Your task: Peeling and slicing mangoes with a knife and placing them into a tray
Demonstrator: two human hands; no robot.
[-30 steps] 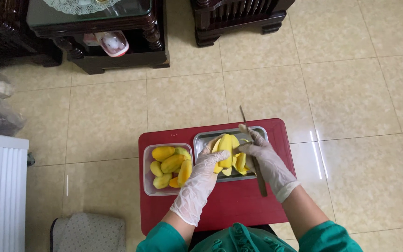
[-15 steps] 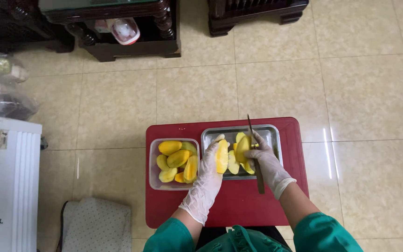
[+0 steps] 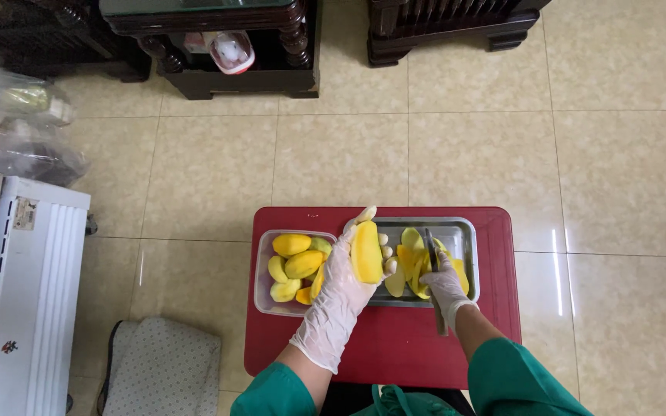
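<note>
My left hand (image 3: 338,291), in a white glove, holds a peeled yellow mango piece (image 3: 366,252) above the edge of a metal tray (image 3: 468,231). My right hand (image 3: 445,285), also gloved, grips a knife (image 3: 432,254) whose blade points away over the tray. Yellow mango slices and peel (image 3: 408,266) lie in the tray. A clear plastic tub (image 3: 262,277) to the left holds several whole yellow-green mangoes (image 3: 291,245). Both containers sit on a small red table (image 3: 395,347).
Beige tiled floor surrounds the table. Dark wooden furniture (image 3: 256,73) stands at the far side. A white appliance (image 3: 17,300) and plastic bags (image 3: 17,123) are at the left. A grey dotted cushion (image 3: 165,370) lies by the table's near left.
The view has moved closer and shifted. My left hand has lifted the mango piece a little further left over the tray edge. My right hand with the knife stays over the tray.
</note>
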